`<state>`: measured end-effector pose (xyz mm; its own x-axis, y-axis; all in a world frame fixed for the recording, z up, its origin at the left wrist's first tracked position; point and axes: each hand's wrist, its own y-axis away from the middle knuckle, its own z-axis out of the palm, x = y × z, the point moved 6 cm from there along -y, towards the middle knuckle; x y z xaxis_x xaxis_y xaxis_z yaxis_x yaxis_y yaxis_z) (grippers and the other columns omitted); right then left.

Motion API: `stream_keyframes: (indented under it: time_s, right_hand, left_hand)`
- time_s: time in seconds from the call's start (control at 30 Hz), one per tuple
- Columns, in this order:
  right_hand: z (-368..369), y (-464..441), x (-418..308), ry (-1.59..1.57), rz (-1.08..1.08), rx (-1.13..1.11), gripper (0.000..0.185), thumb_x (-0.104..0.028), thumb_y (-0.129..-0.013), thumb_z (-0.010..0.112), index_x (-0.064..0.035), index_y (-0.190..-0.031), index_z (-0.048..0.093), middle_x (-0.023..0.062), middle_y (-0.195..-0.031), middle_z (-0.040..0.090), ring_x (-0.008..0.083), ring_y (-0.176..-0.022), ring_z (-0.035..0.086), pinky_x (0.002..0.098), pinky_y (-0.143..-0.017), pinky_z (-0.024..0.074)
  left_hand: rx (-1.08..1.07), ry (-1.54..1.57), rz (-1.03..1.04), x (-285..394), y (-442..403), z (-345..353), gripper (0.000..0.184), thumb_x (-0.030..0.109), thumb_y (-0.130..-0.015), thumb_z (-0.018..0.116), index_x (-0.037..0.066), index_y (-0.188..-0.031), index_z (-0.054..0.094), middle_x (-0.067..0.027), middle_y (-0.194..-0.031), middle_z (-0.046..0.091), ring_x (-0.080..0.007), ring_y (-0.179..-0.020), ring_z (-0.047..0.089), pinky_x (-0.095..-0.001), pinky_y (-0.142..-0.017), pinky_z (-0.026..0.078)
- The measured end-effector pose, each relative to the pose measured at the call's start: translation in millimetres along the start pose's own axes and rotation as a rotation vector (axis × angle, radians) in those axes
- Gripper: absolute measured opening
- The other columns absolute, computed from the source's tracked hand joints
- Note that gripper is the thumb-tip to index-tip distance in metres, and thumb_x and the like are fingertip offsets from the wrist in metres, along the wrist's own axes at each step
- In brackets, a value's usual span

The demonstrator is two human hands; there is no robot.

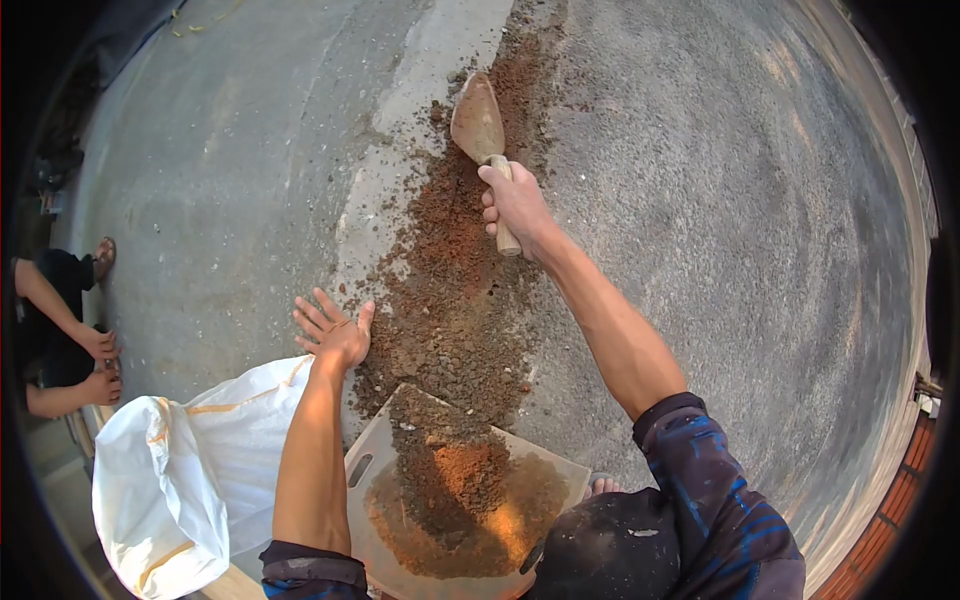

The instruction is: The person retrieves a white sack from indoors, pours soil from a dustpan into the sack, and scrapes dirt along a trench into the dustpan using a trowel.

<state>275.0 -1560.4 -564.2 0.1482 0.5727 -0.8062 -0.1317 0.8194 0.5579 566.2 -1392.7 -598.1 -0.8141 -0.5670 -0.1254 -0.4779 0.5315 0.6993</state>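
Note:
My right hand (518,208) is wrapped round the wooden handle of a trowel (478,118), whose soil-stained blade points away over the far part of a long strip of loose reddish-brown soil (455,230). To the left of the soil, my left hand (337,332) has its fingers spread and holds nothing. Close to my body, a pale tray (565,470) with a cut-out handle carries a heap of brown and orange soil. The near end of the soil strip meets the tray's far edge.
A white sack (240,425) lies beside my left forearm. At the far left another person (65,320) sits or crouches, hands near the knees. Red bricks (900,505) show at the lower right edge. Grey pavement (720,200) lies right of the soil.

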Motion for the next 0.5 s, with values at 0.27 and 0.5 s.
stream_keyframes:
  time_s: [0.27, 0.5]
  right_hand:
    - [10, -67, -12, -0.519, 0.068, 0.016, 0.021, -0.028, -0.094, 0.051, -0.0084, -0.093, 0.044, 0.0016, -0.071, 0.046, 0.0071, -0.049, 0.044, 0.0228, -0.041, 0.0406]
    - [-20, -44, -4, -0.586, 0.123, -0.016, 0.026, -0.033, -0.100, 0.044, -0.0069, -0.098, 0.045, 0.0008, -0.070, 0.046, 0.0059, -0.051, 0.043, 0.0217, -0.041, 0.0396]
  left_hand:
    - [0.008, -0.015, -0.004, -1, 0, -1, 0.105, 0.075, -0.086, 0.027, 0.005, -0.145, -0.024, -0.0267, -0.149, -0.028, -0.0440, -0.138, -0.025, -0.0628, -0.110, -0.004]
    - [-0.045, 0.003, -0.005, 1, 3, -3, 0.104, 0.075, -0.087, 0.026, 0.006, -0.144, -0.026, -0.0264, -0.148, -0.031, -0.0433, -0.137, -0.029, -0.0626, -0.109, -0.009]
